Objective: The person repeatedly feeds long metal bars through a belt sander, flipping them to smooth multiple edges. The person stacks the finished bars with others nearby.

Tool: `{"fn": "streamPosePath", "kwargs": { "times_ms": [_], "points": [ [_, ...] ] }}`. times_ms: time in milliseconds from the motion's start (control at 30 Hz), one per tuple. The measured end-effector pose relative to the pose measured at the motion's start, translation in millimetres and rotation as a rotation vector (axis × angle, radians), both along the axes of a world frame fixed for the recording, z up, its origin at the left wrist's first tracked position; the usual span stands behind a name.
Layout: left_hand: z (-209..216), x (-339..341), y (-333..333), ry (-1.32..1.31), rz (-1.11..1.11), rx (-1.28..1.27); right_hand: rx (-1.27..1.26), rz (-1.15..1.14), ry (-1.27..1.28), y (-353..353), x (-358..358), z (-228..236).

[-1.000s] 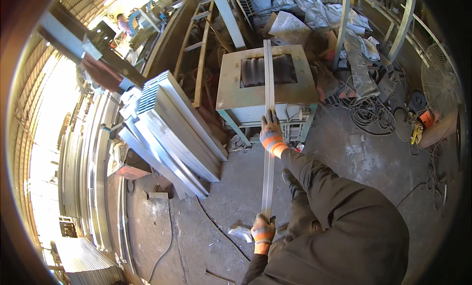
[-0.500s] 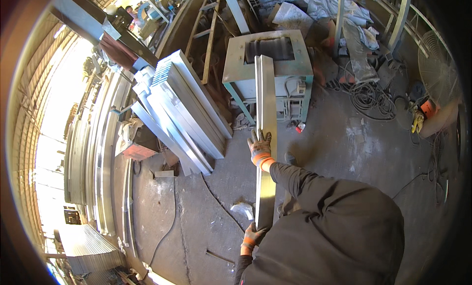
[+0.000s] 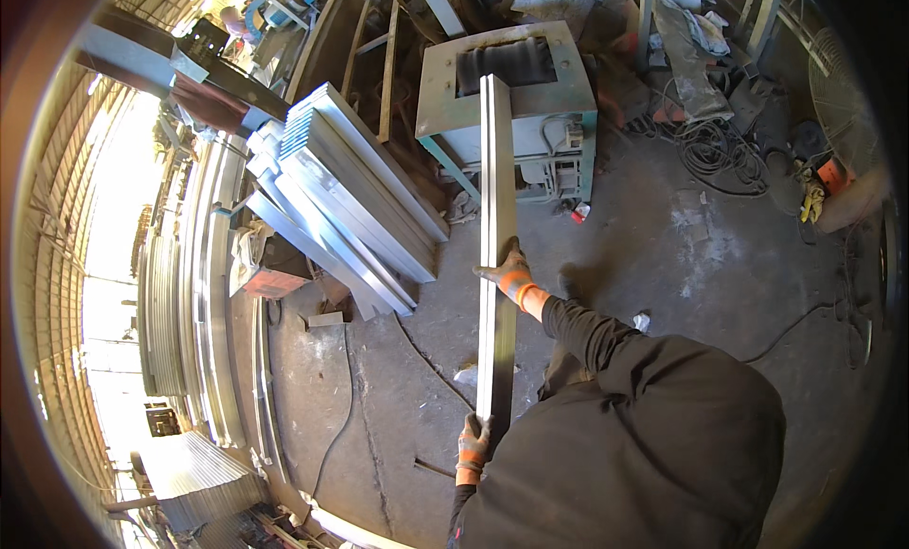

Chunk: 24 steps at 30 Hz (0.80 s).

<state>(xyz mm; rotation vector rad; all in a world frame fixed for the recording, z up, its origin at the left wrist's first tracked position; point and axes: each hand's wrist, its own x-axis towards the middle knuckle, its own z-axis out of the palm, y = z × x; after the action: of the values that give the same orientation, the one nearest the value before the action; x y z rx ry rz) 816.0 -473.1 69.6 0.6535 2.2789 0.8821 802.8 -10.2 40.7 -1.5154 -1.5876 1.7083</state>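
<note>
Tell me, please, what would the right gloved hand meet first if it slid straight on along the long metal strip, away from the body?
Probably the green machine table, where the strip rests; the right hand has bare strip ahead, though depth is unclear.

- The long profile [image 3: 496,227] I held was bare metal, smooth with a dull sheen.
- My gloves, left hand [image 3: 472,447] and right hand [image 3: 508,270], looked knitted cloth.
- The machine table [image 3: 507,85] was painted metal, worn and matt.
- The floor [image 3: 663,236] was rough, dusty concrete.

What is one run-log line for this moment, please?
left hand: grips near end of long metal profile | right hand: holds its middle | far end: on green machine table | stacked profiles: at left
</note>
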Motion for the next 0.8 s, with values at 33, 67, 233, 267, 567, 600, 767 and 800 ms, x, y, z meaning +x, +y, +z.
{"fn": "streamPosePath", "kwargs": {
  "times_ms": [33, 67, 233, 267, 567, 600, 767, 800],
  "points": [
    [-3, -3, -1, -0.118, 0.037, 0.026, 0.011, -0.007, 0.072, -3, 0, -11],
    [-6, -6, -5, 0.001, -0.011, -0.014, -0.005, -0.01, 0.125, -6, 0, -23],
    [-33, -39, -31, -0.369, 0.122, 0.04, -0.254, -0.056, 0.667, -15, 15, -71],
    [-37, -47, -37, -0.517, 0.186, 0.059, -0.413, -0.128, 0.64, -17, 22, -75],
    [-43, -46, -25, -1.394, 0.474, 0.126, -0.723, -0.134, 0.823, -36, 23, -81],
    [-40, -37, -24, -1.421, 0.465, 0.124, -0.468, -0.022, 0.809, -33, 20, -84],
    [-10, -19, -24, -1.51, 0.423, 0.109, -0.257, 0.085, 0.66, -26, 14, -83],
    [-1, -20, -24, -1.512, 0.411, 0.108, -0.016, 0.127, 0.67, -28, 13, -79]
  ]
}}
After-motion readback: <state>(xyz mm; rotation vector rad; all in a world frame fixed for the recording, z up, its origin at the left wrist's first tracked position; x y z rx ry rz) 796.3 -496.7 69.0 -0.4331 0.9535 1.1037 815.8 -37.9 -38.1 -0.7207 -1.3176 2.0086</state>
